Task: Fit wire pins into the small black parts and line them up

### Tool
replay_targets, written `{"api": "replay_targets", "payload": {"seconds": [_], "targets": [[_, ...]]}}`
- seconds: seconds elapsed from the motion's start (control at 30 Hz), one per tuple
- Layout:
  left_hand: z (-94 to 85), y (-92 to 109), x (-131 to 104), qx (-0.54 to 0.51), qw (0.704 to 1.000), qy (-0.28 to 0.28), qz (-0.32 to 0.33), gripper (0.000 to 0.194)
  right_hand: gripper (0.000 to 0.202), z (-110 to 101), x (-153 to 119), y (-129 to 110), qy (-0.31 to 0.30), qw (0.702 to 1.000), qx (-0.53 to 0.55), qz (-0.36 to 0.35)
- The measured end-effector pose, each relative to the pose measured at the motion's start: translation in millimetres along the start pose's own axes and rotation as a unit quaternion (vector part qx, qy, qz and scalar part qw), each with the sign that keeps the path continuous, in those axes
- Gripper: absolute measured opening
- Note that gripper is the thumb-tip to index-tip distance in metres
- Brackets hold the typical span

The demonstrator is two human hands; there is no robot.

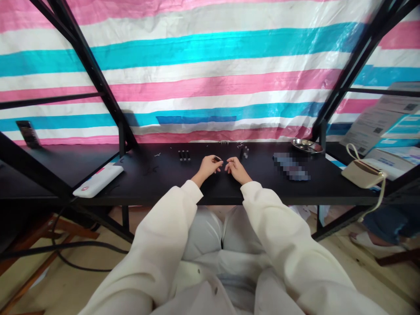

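A person in cream sleeves worked at a black table (157, 183); the left hand (208, 167) pinched a small dark piece (217, 159) between thumb and fingers, just above the tabletop near its front edge; the right hand (236, 169) hovered just beside it, fingers bent inward, though whether they gripped anything could not be told. Small dark pieces in a short row (184, 155) lay beyond the left hand, with a cluster of small pieces (245, 152) beyond the right; thin white scraps (158, 154) lay farther left. A shiny metal dish (307, 146) sat toward the right rear, behind a pixelated item (291, 166); a white case (98, 180) lay at the left end and a beige pouch (364, 172) at the right; a striped sheet (210, 83) hung behind.
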State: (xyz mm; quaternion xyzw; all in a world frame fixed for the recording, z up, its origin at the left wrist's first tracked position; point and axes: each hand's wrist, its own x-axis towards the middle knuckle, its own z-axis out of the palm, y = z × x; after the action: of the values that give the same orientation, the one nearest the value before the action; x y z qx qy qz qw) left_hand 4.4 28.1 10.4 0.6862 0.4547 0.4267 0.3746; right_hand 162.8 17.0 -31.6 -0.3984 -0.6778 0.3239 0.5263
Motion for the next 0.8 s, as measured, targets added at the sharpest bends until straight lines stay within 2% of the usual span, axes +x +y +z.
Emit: {"api": "replay_targets", "payload": {"seconds": [0.07, 0.17, 0.33, 0.43, 0.57, 0.8], "targets": [[-15.5, -6, 6, 0.126, 0.991, 0.049, -0.011, 0.01, 0.018, 1, 0, 0, 0.01, 1.0, -0.01, 0.01], [-40.7, -15, 14, 0.265, 0.956, 0.121, -0.045, 0.003, 0.015, 0, 0, -1, 0.018, 0.999, -0.026, 0.023], [-67.9, -26, 17, 0.315, 0.927, 0.149, -0.139, 0.003, 0.014, -1, -1, -4, 0.015, 0.998, -0.047, 0.028], [-72.9, -31, 16, 0.319, 0.921, 0.164, -0.153, 0.005, 0.014, -1, -2, -4, 0.017, 0.998, -0.052, 0.025], [-72.8, -37, 15, 0.319, 0.915, 0.199, -0.148, 0.016, 0.014, -1, -2, -4, 0.016, 0.998, -0.06, 0.021], [-66.2, -32, 19, 0.348, 0.897, 0.214, -0.166, 0.019, 0.016, -1, -2, -2, 0.016, 0.998, -0.056, 0.02]]}}
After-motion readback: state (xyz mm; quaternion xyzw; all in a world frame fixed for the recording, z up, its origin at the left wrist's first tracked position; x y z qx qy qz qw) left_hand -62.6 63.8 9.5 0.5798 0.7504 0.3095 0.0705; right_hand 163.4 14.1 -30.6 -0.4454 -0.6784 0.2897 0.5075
